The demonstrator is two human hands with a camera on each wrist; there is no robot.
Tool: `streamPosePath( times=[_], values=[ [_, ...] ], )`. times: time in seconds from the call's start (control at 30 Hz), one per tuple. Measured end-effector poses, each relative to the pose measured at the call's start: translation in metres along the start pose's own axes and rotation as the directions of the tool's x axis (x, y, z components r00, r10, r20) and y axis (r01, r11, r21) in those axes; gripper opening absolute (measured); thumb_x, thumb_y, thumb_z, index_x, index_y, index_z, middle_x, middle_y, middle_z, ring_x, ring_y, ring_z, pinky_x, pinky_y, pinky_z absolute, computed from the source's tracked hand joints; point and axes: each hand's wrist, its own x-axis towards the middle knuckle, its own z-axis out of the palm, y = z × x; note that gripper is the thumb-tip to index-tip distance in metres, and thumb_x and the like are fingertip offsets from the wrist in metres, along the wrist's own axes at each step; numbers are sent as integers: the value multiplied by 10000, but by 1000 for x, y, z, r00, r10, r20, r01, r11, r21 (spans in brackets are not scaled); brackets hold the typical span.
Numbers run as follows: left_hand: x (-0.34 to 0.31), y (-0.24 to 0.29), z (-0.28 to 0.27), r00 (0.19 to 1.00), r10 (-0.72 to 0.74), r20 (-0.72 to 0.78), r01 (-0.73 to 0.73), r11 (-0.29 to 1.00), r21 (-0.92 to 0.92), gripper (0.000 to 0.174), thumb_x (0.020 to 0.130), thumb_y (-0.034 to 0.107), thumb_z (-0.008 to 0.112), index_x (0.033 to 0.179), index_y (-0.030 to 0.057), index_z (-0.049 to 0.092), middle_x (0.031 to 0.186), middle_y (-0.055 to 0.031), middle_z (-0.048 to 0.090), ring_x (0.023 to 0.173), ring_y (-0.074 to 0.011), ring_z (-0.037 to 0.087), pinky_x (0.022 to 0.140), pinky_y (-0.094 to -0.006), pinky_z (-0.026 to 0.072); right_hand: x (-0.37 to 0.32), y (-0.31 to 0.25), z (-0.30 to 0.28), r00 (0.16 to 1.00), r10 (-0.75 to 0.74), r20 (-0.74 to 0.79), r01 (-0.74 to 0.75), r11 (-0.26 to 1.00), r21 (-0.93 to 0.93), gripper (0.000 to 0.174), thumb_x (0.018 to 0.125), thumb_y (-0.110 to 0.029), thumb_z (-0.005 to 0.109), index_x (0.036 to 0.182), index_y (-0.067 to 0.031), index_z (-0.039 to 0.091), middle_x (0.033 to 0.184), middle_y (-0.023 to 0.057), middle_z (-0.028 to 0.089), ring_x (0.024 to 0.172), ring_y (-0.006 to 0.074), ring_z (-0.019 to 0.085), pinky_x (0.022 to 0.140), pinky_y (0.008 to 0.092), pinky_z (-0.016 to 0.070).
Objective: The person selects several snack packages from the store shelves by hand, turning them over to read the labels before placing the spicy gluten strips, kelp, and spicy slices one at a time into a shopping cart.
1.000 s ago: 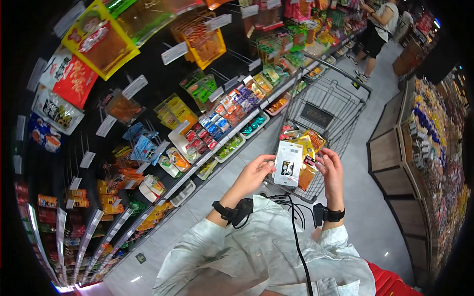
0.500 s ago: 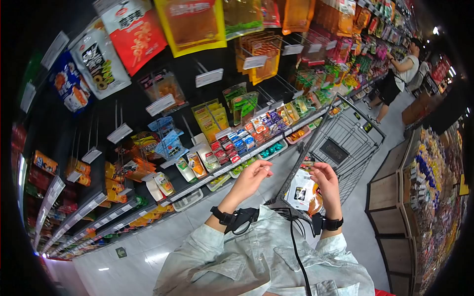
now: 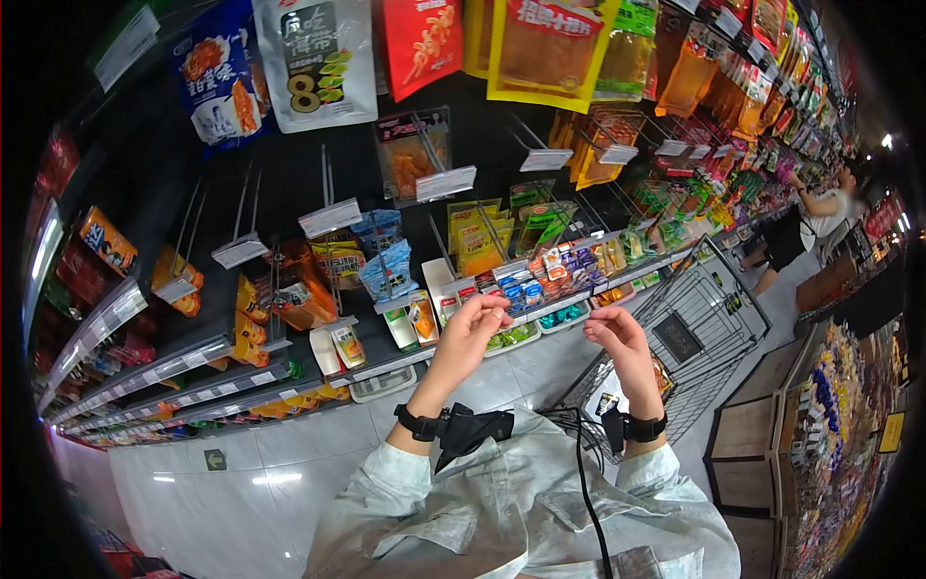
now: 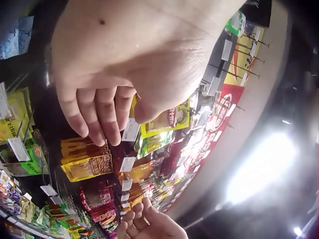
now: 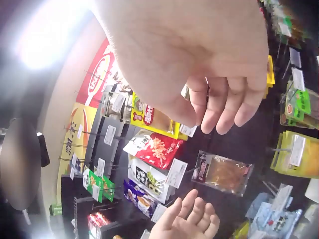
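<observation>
My left hand [image 3: 470,338] is held up in front of the lower snack shelf, its fingers loosely bent and holding nothing. To its right, my right hand [image 3: 627,349] hangs over the near end of a wire shopping cart [image 3: 677,337], also holding nothing, with fingers relaxed. A white packet with a black label [image 3: 606,401] lies in the cart, partly hidden by the right hand and wrist. Both wrist views show loosely curled, unfilled fingers: the left hand [image 4: 134,64] before hanging snack packs, the right hand [image 5: 199,59] likewise.
Hanging bags fill the rack ahead, among them a silver bag [image 3: 315,63], a blue bag [image 3: 220,82] and a yellow-edged pack [image 3: 550,53]. Small wrapped snacks [image 3: 521,289] sit in shelf trays. A person [image 3: 820,217] stands farther down the aisle. A bulk bin [image 3: 748,439] borders the right.
The white packet, earlier between my hands over the cart, now lies in the cart, apart from them. My view has turned left toward the rack, and both hands have shifted toward the shelf.
</observation>
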Motion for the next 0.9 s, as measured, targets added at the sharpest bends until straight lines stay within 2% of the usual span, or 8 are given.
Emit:
streamPosePath(
  times=[0.3,0.43,0.53,0.67,0.7,0.8,0.83,0.9],
  values=[
    [6,40,-28,991,71,-112,-73,997,-18,257,1060,162,535,1245,-8,592,1084,-95,697,1025,-156,660,931,-293,502,51,-38,42,979,-133,155,134,991,1,132,989,-22,637,1119,-14,614,1086,16,672,1045,101,640,924,244,497],
    [20,59,-34,988,101,-113,-92,992,85,244,1051,121,547,1250,-16,584,1105,-91,681,1044,-148,650,945,-293,505,79,-57,48,972,-170,164,168,985,23,133,994,-23,630,1124,-10,609,1085,17,665,1046,99,632,921,243,495],
    [40,72,-33,976,174,-128,-162,982,100,254,1030,133,585,1250,5,589,1127,-78,677,1025,-131,645,909,-281,507,106,-59,43,944,-279,178,279,960,26,141,993,-20,624,1133,-12,609,1088,14,657,1042,95,624,926,246,489],
    [72,100,-20,963,227,-145,-211,970,117,254,1017,103,597,1251,4,583,1242,-90,625,1070,-165,645,935,-307,508,148,-67,35,875,-461,146,459,887,49,184,952,28,630,1135,8,617,1256,76,590,1146,135,581,993,294,472],
    [82,105,-17,955,268,-132,-248,958,147,258,1010,84,599,1254,3,581,1264,-95,603,1098,-167,632,940,-311,509,159,-72,30,885,-441,151,442,897,34,207,927,46,638,1129,4,624,1372,108,525,1266,176,533,1073,325,433],
    [115,118,-9,920,381,-93,-352,907,231,277,989,29,603,1263,0,576,1331,-111,535,1180,-173,593,956,-320,509,187,-89,27,834,-546,76,544,837,55,224,916,50,636,1132,-13,629,1440,122,483,1362,202,478,1136,345,381],
    [125,124,-5,914,396,-83,-368,899,237,287,978,12,605,1264,3,578,1388,-130,480,1229,-181,562,972,-321,505,196,-93,24,835,-546,69,542,838,69,243,910,53,635,1139,-27,632,1494,133,437,1432,226,416,1171,366,343],
    [143,134,4,892,435,-119,-390,877,281,316,979,22,599,1292,6,557,1428,-124,461,1242,-183,549,1010,-326,481,211,-105,24,804,-592,49,591,806,33,273,907,27,646,1173,-29,620,1526,142,405,1468,250,372,1192,379,313]
  ],
)
